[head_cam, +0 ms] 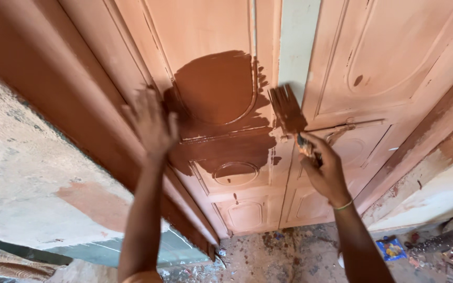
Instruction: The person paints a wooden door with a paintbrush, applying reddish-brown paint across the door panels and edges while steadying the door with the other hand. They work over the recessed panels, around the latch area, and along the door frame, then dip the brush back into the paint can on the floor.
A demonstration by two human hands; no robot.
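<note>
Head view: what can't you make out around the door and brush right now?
- Brush bristles: motion-blurred.
- Brush handle: mostly wrapped by the right hand.
- Door top: cut off by the upper edge.
- Door surface under the left hand: covered by the palm.
- Floor clutter at lower right: too small and blurred.

The right hand (325,167) grips a wide, paint-loaded flat brush (288,109), its bristles against the pale pink panelled wooden double door (389,57). The left hand (150,124), fingers spread, presses flat on the door's left edge beside a glossy dark brown painted patch (216,89). A paint-spattered floor (284,257) lies below.
</note>
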